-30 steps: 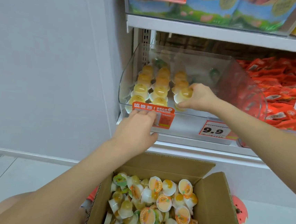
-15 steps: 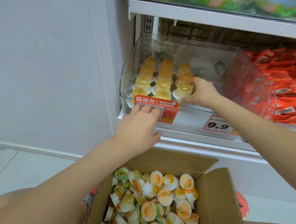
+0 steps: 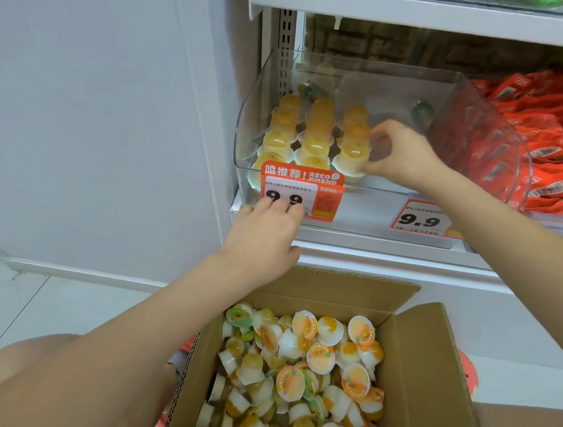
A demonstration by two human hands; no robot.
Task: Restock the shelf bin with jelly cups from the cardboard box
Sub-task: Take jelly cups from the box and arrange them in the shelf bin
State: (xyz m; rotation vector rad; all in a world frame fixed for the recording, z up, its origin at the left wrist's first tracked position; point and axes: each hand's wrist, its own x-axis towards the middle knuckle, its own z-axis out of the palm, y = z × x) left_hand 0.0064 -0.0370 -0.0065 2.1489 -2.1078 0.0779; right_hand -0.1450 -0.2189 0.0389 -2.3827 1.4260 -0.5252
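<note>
Now your right hand (image 3: 401,154) curls loosely beside the front jelly cup (image 3: 351,158) inside the shelf bin (image 3: 479,139); grip unclear. Your left hand (image 3: 264,235) rests open-fingered on the price tag (image 3: 301,191), above the cardboard box (image 3: 425,382).

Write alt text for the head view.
A person's right hand sets a jelly cup into a clear shelf bin; the left hand touches its price tag. An open cardboard box sits below.

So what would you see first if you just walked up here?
Probably the cardboard box at the bottom, heaped with jelly cups. Above it, the clear shelf bin holds neat rows of yellow cups, where the right hand reaches in. The left hand touches the orange 9.9 price tag on its front.
</note>
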